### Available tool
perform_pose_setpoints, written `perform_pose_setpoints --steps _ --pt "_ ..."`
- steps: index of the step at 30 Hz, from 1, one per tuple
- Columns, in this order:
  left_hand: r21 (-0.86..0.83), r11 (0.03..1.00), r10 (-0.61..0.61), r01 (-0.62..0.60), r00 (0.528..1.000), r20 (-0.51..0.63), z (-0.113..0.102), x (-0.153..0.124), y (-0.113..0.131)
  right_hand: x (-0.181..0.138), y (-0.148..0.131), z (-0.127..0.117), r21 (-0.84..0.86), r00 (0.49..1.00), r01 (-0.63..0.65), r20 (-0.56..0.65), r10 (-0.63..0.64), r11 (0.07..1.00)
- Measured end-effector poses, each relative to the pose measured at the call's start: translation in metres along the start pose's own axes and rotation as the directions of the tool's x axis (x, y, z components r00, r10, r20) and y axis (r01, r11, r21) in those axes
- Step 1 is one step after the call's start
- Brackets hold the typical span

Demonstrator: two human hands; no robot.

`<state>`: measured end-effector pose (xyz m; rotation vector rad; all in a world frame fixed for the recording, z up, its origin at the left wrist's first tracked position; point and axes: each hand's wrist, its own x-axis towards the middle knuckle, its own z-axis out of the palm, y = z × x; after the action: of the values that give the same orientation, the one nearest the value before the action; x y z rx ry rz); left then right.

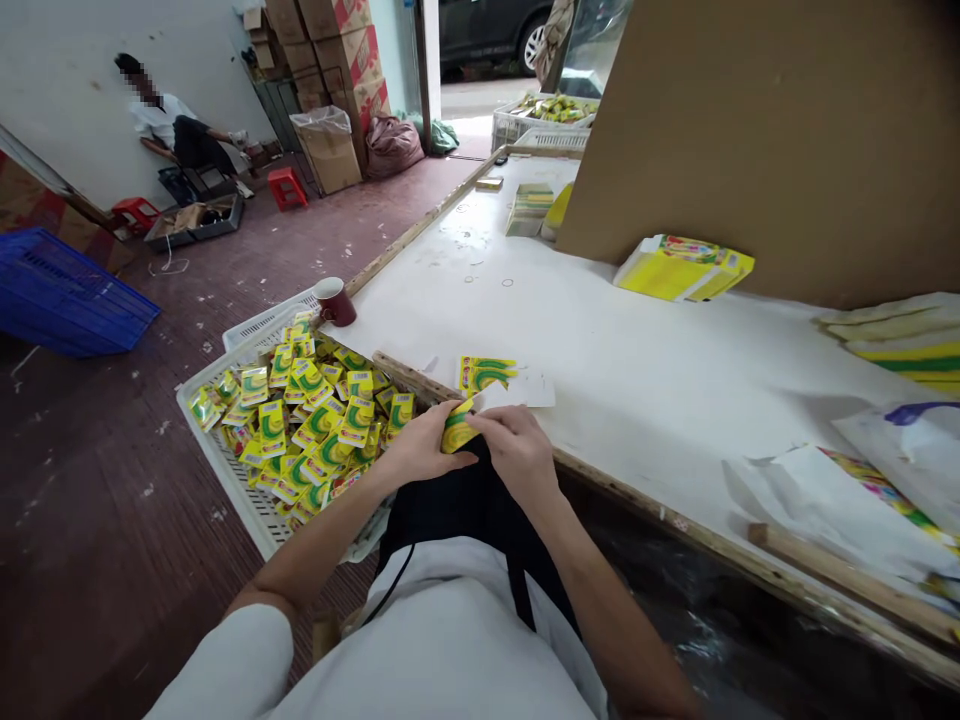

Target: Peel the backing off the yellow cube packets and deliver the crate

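Note:
Between my two hands, over my lap at the table's front edge, is a small yellow-and-green printed packet (pixel 457 428). My left hand (pixel 424 443) is closed on its left side. The fingers of my right hand (pixel 516 440) pinch its right end, where a white flap stands up. Just beyond, a yellow-and-green printed card (pixel 484 373) and some white paper (pixel 536 388) lie on the table. To the left of my left hand, a white plastic crate (pixel 225 490) is heaped with similar yellow packets (pixel 322 420).
A dark red mug (pixel 334 302) stands on the table's left corner. A yellow box-shaped bundle (pixel 686 268) leans near a large brown board (pixel 765 140). Loose printed sheets (pixel 862 510) lie at right. A blue crate (pixel 67 290) and a seated person (pixel 176 125) are at left.

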<state>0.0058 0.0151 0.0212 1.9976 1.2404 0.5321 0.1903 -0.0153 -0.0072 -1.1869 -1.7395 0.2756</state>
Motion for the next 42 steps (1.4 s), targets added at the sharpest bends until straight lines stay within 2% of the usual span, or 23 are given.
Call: perform_pose_setpoints --steps 1,3,5,7,9,12,14,15,17,20,21,22,24,27,28,30,32,35,39,42 --pt "0.002 1.000 -0.020 0.020 0.998 -0.056 0.010 0.001 0.002 -0.002 -0.003 0.006 0.026 0.991 -0.082 -0.105 0.085 0.996" --pt "-0.036 0.997 -0.072 0.067 0.981 -0.180 0.025 0.002 0.005 -0.009 -0.010 0.021 0.124 0.931 -0.232 -0.258 0.257 0.965" --pt "-0.102 0.990 -0.118 0.094 0.955 -0.274 0.033 0.003 0.005 -0.019 -0.018 0.037 0.266 0.879 -0.314 -0.281 0.385 0.911" --pt "-0.140 0.985 -0.137 0.097 0.938 -0.320 0.034 0.004 0.002 -0.028 -0.024 0.048 0.437 0.868 -0.336 -0.199 0.454 0.834" --pt "-0.111 0.987 -0.149 0.119 0.935 -0.321 0.032 0.003 -0.002 -0.032 -0.026 0.050 0.586 0.866 -0.348 -0.098 0.490 0.732" --pt "0.039 0.985 -0.150 0.170 0.942 -0.300 0.029 0.000 -0.008 -0.023 -0.019 0.033 0.690 0.840 -0.371 -0.036 0.542 0.621" --pt "0.127 0.985 -0.084 0.120 0.963 -0.257 0.028 -0.004 -0.011 -0.011 -0.011 0.018 0.705 0.814 -0.426 0.025 0.580 0.567" --pt "0.145 0.988 -0.026 0.059 0.976 -0.217 0.028 -0.006 -0.012 -0.006 -0.007 0.012 0.719 0.793 -0.468 0.086 0.603 0.513" --pt "0.132 0.987 0.113 -0.096 0.985 -0.131 0.028 -0.010 -0.013 0.002 -0.001 0.005 0.763 0.717 -0.569 0.278 0.639 0.307" --pt "0.097 0.965 0.253 -0.244 0.962 -0.099 0.028 -0.013 -0.013 0.001 0.002 0.010 0.748 0.562 -0.652 0.588 0.581 -0.126" --pt "0.094 0.960 0.272 -0.262 0.955 -0.118 0.028 -0.014 -0.013 -0.002 0.002 0.015 0.715 0.531 -0.663 0.658 0.533 -0.223" --pt "0.092 0.959 0.280 -0.269 0.949 -0.146 0.028 -0.014 -0.013 -0.007 0.001 0.020 0.690 0.520 -0.669 0.699 0.491 -0.275" --pt "0.088 0.959 0.281 -0.268 0.936 -0.212 0.028 -0.013 -0.012 -0.016 -0.001 0.030 0.708 0.560 -0.652 0.691 0.457 -0.271" --pt "0.097 0.968 0.249 -0.231 0.925 -0.286 0.028 -0.011 -0.013 -0.023 -0.006 0.034 0.805 0.684 -0.575 0.571 0.454 -0.148" --pt "0.109 0.969 0.245 -0.222 0.924 -0.293 0.028 -0.010 -0.013 -0.023 -0.007 0.033 0.826 0.708 -0.553 0.534 0.462 -0.108" --pt "0.146 0.959 0.274 -0.242 0.921 -0.277 0.030 -0.007 -0.015 -0.020 -0.009 0.028 0.836 0.704 -0.545 0.497 0.507 -0.063" --pt "0.191 0.932 0.348 -0.309 0.911 -0.220 0.033 -0.006 -0.016 -0.014 -0.008 0.023 0.821 0.660 -0.569 0.489 0.570 -0.046" --pt "0.240 0.892 0.425 -0.382 0.891 -0.160 0.038 -0.005 -0.019 -0.007 -0.002 0.019 0.764 0.627 -0.645 0.545 0.557 -0.022" --pt "0.241 0.892 0.430 -0.383 0.882 -0.191 0.038 -0.006 -0.020 -0.009 0.010 0.025 0.721 0.674 -0.686 0.583 0.454 0.092" --pt "0.232 0.918 0.356 -0.320 0.925 -0.133 0.034 -0.004 -0.020 -0.016 0.012 0.033 0.702 0.725 -0.655 0.482 0.491 0.278"
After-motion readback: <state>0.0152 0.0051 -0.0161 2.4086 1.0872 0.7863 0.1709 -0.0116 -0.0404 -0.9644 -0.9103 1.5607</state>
